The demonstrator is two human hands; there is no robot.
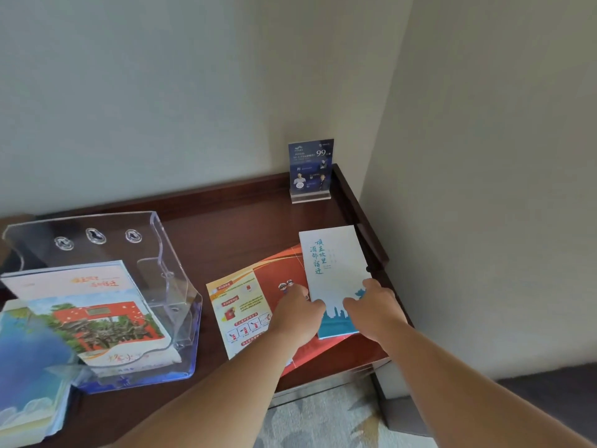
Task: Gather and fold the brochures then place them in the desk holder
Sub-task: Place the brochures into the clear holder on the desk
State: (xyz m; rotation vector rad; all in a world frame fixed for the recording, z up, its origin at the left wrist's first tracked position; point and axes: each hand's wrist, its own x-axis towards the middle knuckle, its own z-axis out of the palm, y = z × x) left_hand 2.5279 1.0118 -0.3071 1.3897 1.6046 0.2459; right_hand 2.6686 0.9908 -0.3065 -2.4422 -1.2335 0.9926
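Observation:
A folded white brochure with blue lettering and a blue skyline lies at the right of the dark wooden desk. It overlaps an unfolded orange and red brochure. My left hand pinches the white brochure's lower left edge. My right hand grips its lower right edge, thumb on top. The clear acrylic desk holder stands at the left, apart from both hands, with a brochure showing a red gate in its left slot.
A blue card in a small acrylic stand sits in the back right corner. A blue booklet stack lies at the front left beside the holder. Walls close the back and right; the desk's raised rim runs by the white brochure.

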